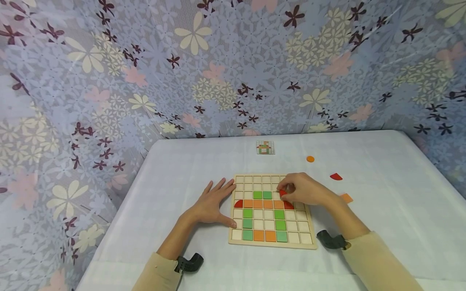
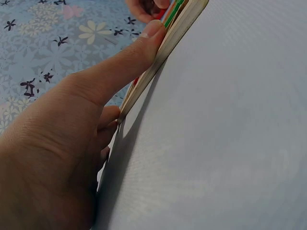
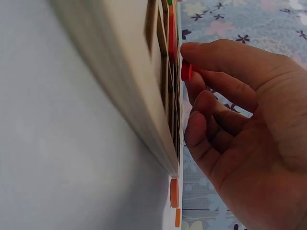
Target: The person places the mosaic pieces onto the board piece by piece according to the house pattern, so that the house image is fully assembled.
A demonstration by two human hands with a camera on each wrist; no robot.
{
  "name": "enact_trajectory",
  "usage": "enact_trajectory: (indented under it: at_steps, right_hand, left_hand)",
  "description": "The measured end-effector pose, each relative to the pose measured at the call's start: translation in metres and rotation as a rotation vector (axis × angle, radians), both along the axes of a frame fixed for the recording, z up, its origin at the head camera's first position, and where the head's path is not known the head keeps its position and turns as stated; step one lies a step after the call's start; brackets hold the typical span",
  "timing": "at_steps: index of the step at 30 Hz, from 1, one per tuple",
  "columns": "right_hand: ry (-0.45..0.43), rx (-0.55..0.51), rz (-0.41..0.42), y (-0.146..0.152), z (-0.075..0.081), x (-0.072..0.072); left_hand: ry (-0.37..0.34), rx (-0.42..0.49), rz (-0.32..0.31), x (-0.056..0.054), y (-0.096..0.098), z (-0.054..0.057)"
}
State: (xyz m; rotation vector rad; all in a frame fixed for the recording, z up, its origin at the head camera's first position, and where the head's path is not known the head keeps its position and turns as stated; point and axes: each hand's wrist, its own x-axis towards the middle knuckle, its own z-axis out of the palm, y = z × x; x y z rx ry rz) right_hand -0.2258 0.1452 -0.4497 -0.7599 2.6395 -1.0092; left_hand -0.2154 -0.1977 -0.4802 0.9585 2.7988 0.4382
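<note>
A wooden grid board [image 1: 271, 245] lies on the white table, partly filled with coloured tiles. My left hand [image 1: 211, 206] is spread at the board's left side, its thumb and fingertips touching the rim. Between thumb and forefinger, my right hand [image 1: 305, 189] pinches a red quarter-round tile [image 3: 186, 71] over the board's right part. Just below it, another red tile [image 1: 288, 205] sits at the right end of a row of orange tiles [image 1: 257, 204]. A red quarter-round tile [image 1: 238, 203] ends that row at left. Green tiles [image 1: 257, 195] fill cells above and below.
Behind the board lies a small pattern card [image 1: 265, 148]. To the right are an orange disc [image 1: 310, 159], a red tile [image 1: 336, 176] and an orange tile [image 1: 346, 198], the last close to my right forearm. Flowered cloth [image 1: 225, 72] hangs behind the table.
</note>
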Motion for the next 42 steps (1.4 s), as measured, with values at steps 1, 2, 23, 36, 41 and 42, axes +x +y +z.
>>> enact_trajectory:
  at_steps: [1, 2, 23, 36, 41, 42]
  right_hand:
    - [0.002, 0.001, 0.000, -0.0010, -0.0003, -0.0002]
    - [0.005, 0.002, 0.001, -0.0021, -0.0004, -0.0003]
    - [-0.023, -0.025, 0.011, -0.0031, -0.0020, 0.0010]
    - [-0.006, -0.036, 0.043, -0.0023, -0.0042, 0.0009]
    - [-0.029, -0.053, 0.043, -0.0001, -0.0024, 0.0014]
    - [-0.041, -0.061, 0.037, 0.0009, -0.0019, 0.0016]
  left_hand:
    - [0.001, -0.001, 0.000, -0.0001, 0.0000, -0.0003]
    - [0.001, -0.004, 0.000, -0.0001, 0.0000, -0.0004]
    - [-0.003, 0.004, -0.006, 0.0007, 0.0008, 0.0038]
    - [-0.002, 0.013, -0.005, -0.0002, -0.0001, 0.0002]
    - [0.001, 0.008, 0.000, -0.0008, 0.0000, -0.0011]
    - [0.001, 0.006, 0.000, -0.0007, 0.0000, -0.0010]
